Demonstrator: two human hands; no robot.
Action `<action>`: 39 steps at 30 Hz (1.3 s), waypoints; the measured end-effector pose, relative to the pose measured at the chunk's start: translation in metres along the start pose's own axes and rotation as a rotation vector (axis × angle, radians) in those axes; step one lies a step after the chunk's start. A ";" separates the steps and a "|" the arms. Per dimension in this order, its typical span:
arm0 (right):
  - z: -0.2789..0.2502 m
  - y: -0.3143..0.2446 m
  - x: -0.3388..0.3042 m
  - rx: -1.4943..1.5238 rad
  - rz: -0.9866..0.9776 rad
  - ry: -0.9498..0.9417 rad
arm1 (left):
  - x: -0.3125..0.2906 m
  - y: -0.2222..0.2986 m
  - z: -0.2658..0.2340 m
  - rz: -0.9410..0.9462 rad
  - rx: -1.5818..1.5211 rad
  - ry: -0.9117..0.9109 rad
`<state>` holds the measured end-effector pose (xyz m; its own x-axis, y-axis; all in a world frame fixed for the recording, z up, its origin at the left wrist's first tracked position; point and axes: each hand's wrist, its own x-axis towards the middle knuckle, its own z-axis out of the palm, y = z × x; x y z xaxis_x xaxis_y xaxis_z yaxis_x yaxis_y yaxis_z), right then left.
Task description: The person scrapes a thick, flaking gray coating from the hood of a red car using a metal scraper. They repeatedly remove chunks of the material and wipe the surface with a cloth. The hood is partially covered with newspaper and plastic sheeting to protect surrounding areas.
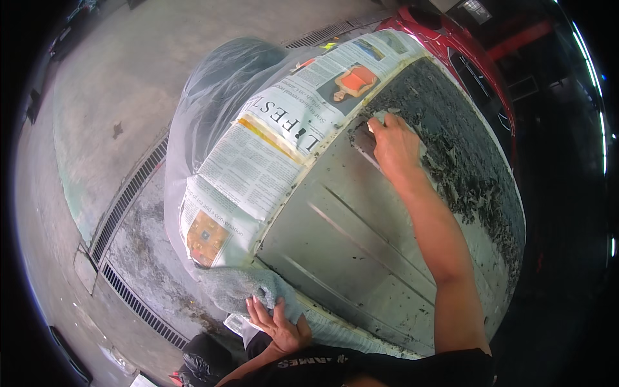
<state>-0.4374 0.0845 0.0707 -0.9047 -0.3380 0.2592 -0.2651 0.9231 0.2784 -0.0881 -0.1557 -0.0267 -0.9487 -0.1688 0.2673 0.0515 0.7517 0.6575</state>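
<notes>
Grey bare metal fills the middle of my view: a car hood (361, 238) stripped of paint, with raised ribs running along it and a dark crust of loosened paint (451, 148) spread over its far right part. My right hand (394, 145) is stretched out onto that hood at the edge of the crust, fingers bent over a small pale pad (382, 117) that it presses flat to the metal. My left hand (278, 320) is low and near me, fingers spread and laid on a grey towel (248, 287) bunched over the hood's near corner; it rests on the cloth, not clenched around it. Newspaper (271, 155) is taped along the hood's left edge, white sheets with columns of print, a colour photo with orange in it at the far end and an orange square at the near end. Clear plastic sheeting (213, 97) bulges out beyond the paper. A long drain grate (126, 200) runs through the concrete floor on the left.
</notes>
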 end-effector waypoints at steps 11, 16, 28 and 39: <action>0.005 0.015 0.006 -0.064 0.119 -0.060 | 0.000 0.000 0.001 0.009 -0.011 0.022; -0.018 0.000 -0.007 -0.006 0.116 -0.154 | 0.001 0.002 0.002 -0.008 -0.001 0.024; -0.003 0.011 0.016 -0.025 0.148 -0.148 | 0.000 -0.001 0.006 0.016 -0.003 0.058; 0.015 0.005 0.032 -0.064 0.184 -0.122 | -0.005 -0.004 0.003 0.012 -0.006 0.039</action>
<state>-0.4729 0.0813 0.0671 -0.9705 -0.1364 0.1988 -0.0732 0.9524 0.2960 -0.0847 -0.1559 -0.0332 -0.9350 -0.1848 0.3026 0.0647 0.7503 0.6579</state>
